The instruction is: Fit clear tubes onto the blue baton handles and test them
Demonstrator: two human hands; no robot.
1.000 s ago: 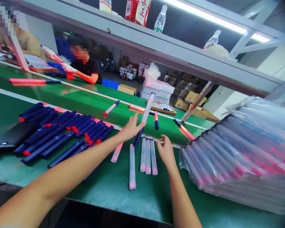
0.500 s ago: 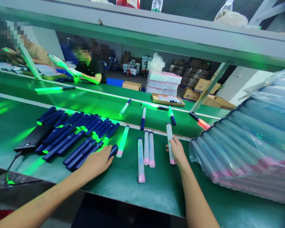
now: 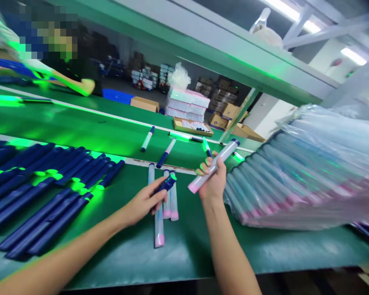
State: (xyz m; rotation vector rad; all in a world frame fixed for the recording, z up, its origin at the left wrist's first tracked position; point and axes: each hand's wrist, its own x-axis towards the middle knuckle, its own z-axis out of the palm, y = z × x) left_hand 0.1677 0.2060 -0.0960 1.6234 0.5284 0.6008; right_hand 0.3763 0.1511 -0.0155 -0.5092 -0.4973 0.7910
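Observation:
My left hand [image 3: 146, 200] is closed around a dark blue light-stick handle [image 3: 165, 187], whose far end shows a green glow. It hovers over several clear tubes with pink ends [image 3: 159, 235] on the bench and partly hides them. In my right hand [image 3: 214, 180] is another clear tube [image 3: 217, 164], raised off the bench and tilted. Its pink end points down-left toward the handle, and its dark-capped end points up-right. The handle and this tube are apart. Left of my left hand lies a pile of dark blue handles [image 3: 57, 205], some glowing green at their ends.
A plastic-wrapped stack of clear tubes [image 3: 283, 184] stands close on the right. Several finished-looking light sticks [image 3: 148, 138] lie on the green belt [image 3: 117, 131] behind. A shelf beam [image 3: 203, 37] crosses overhead. A co-worker's arm [image 3: 70, 82] is across the belt at left.
My right hand has lifted its tube off the bench and tilted it. My left hand has carried the handle away from the pile, over the loose tubes. The view has turned right.

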